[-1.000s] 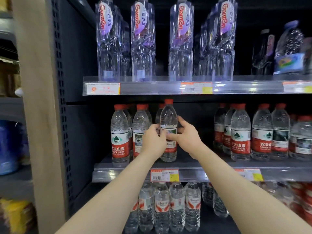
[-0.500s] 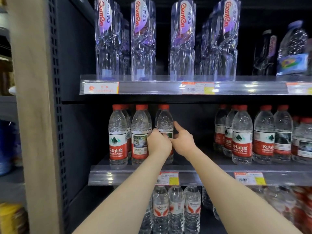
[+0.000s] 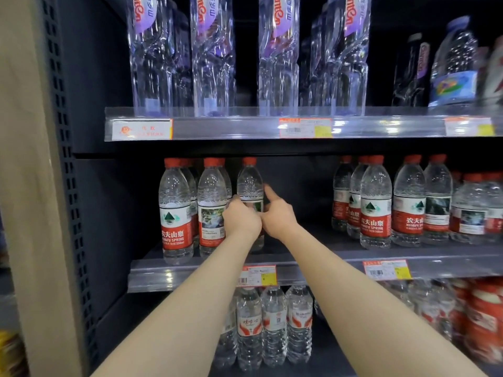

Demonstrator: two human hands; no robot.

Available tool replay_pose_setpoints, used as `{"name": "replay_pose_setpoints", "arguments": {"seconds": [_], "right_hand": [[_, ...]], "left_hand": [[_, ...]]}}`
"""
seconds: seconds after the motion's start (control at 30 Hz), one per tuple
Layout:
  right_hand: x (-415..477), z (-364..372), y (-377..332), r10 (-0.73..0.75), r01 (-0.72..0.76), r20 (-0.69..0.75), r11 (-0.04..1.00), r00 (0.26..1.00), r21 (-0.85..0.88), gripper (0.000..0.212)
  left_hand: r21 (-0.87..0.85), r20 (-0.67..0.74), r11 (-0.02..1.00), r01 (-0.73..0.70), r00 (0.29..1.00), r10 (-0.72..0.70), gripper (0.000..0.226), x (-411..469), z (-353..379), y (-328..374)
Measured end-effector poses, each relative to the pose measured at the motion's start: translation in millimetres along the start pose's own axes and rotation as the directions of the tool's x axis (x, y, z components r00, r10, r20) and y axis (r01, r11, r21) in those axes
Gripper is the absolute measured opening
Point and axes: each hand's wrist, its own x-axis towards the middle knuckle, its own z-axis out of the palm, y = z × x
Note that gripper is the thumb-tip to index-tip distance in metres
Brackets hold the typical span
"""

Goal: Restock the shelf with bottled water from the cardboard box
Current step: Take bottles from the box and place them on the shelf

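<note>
Bottle: Nongfu Spring bottle (image 3: 250,183), upright on middle shelf (image 3: 190,273), third column.
Left grip (image 3: 241,220): curled round its label.
Right grip (image 3: 277,214): index finger straight against bottle's right side; hold unclear.
Relation: bottle straight ahead between the grips, axis vertical, left nearer.

**One Head Camera, Close to the Shelves**

A single wide-angle camera, worn on the person's head, supplied the only view. It faced forward into the shelving and tilted slightly down, so the top surface of the middle shelf (image 3: 168,276) showed. It stood near. Both forearms entered from the bottom edge and ran up to the frame's centre, where the left hand (image 3: 241,220) and right hand (image 3: 277,217) met at a bottle (image 3: 250,183). The top edge cut off the tall bottles (image 3: 212,63) on the upper shelf (image 3: 231,129). A beige post (image 3: 30,159) filled the left edge, and the lower bottles (image 3: 273,322) sat low in the frame.
</note>
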Motion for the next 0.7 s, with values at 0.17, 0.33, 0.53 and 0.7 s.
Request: {"name": "replay_pose_setpoints", "arguments": {"seconds": [0.17,0.33,0.53,0.7], "right_hand": [[-6,-1,-3,0.0,0.0,0.011,1.0,1.0,-0.03,0.082],[-20,-3,-3,0.013,0.001,0.108,0.992,0.994,-0.129,0.095],[-61,-32,-1,0.028,-0.019,0.031,0.965,0.999,-0.261,0.085],[-114,-70,5,-0.12,0.101,-0.01,0.87,0.993,-0.483,0.062]], "left_hand": [[0.004,0.04,1.0,-0.016,0.999,0.016,0.041,-1,-6,-2],[0.062,0.038,0.998,-0.01,0.999,0.008,0.037,-18,-8,2],[0.298,0.099,0.901,-0.315,0.949,0.299,0.035,-71,-26,-7],[0.45,0.409,0.696,-0.559,0.822,0.396,0.054,-118,-35,-34]]}}
